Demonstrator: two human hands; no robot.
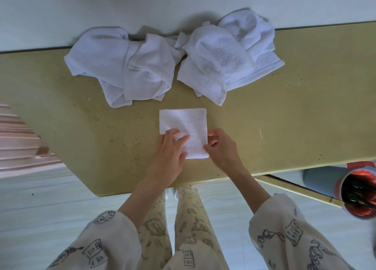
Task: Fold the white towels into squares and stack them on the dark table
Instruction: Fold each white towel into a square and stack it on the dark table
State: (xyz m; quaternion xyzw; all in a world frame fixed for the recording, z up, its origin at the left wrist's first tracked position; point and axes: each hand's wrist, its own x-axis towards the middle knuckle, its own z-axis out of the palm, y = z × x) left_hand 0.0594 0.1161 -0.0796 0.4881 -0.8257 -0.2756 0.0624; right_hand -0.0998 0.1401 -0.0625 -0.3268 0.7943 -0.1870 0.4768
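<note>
A folded white towel square (186, 123) lies on the olive-yellow table (81, 131) near its front edge. My left hand (168, 153) rests flat on the square's near left part, fingers straight and spread over the cloth. My right hand (220, 145) pinches the square's right edge between thumb and fingers near the front corner. Two heaps of unfolded white towels lie farther back: the left heap (126, 66) and the right heap (225, 54), both close to the wall.
A pale wall (101, 9) runs along the table's far edge. A pink ribbed object (18, 139) stands at the left. A blue bin with a red bag (354, 190) sits low at the right. My patterned trousers and the pale floor fill the bottom.
</note>
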